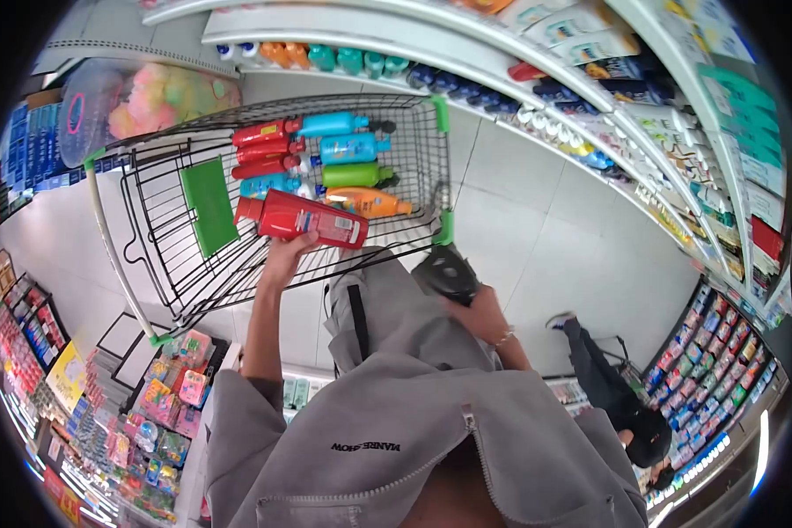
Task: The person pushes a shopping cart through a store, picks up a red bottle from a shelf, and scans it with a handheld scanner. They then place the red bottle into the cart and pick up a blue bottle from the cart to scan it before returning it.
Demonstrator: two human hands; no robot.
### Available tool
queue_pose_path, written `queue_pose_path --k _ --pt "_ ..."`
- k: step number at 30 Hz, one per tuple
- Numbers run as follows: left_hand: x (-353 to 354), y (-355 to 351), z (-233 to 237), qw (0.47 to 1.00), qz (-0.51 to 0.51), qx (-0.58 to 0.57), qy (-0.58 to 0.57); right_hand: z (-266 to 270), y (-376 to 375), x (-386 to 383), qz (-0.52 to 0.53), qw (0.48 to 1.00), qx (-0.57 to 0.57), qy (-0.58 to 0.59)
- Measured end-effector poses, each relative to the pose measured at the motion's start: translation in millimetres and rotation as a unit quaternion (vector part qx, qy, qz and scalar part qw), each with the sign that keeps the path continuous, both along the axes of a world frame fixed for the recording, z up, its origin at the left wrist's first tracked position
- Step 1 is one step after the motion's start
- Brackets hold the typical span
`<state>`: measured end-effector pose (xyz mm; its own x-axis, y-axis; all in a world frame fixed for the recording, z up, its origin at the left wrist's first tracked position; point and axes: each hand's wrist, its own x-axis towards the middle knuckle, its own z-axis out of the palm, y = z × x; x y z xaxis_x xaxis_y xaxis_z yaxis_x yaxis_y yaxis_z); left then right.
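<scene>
My left hand point(292, 255) grips a red bottle point(312, 220) with a white label, tilted over the near side of a black wire shopping cart point(264, 295). Inside the cart lie several red bottles point(260, 134), blue bottles point(348, 148), a green bottle point(350, 174) and an orange bottle point(370, 202). A green panel point(209, 207) is fixed to the cart's left part. My right hand point(480, 312) is closed around a blurred black object point(447, 275) just outside the cart's near right corner. What that object is cannot be made out.
Shelves point(466, 114) of bottles run along the top and right. Pink and colourful packs point(163, 396) stand at lower left, with a bag of pastel balls point(172, 101) beyond the cart's left end. Another person in dark clothes point(603, 378) is at lower right on the pale tiled floor point(510, 194).
</scene>
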<state>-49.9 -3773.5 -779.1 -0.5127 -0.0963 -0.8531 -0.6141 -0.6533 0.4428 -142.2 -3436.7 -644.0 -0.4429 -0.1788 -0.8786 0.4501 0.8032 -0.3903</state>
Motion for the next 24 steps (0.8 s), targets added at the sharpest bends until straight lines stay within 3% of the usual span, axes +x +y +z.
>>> queue_pose_path --k 1,6,10,11,15,18,21,23,24 --pt "-9 17 12 0.999 0.022 0.015 0.022 1 0 -11 0.047 0.988 -0.105 0.105" --pt "-40 117 80 0.990 0.080 0.027 0.112 10 40 -62 0.108 0.971 -0.203 0.057" --pt "-74 187 117 0.983 0.142 0.025 0.115 5 95 -91 0.175 0.971 -0.125 0.101" --pt "-82 200 119 0.981 0.154 0.017 0.114 2 110 -100 0.151 0.975 -0.078 0.140" --pt "-109 244 96 0.981 0.177 0.052 0.067 -46 195 -121 0.131 0.962 0.057 0.234" --pt "-136 266 71 0.970 0.196 0.076 0.125 -43 240 -122 0.166 0.948 0.165 0.213" --pt "-164 290 26 0.980 0.175 0.044 0.090 -54 291 -114 0.182 0.929 0.245 0.211" --pt "-179 312 -3 0.955 0.202 -0.128 0.174 -54 294 -107 0.160 0.934 0.264 0.179" --pt "-186 320 -16 0.956 0.219 -0.117 0.159 -53 289 -108 0.175 0.930 0.288 0.147"
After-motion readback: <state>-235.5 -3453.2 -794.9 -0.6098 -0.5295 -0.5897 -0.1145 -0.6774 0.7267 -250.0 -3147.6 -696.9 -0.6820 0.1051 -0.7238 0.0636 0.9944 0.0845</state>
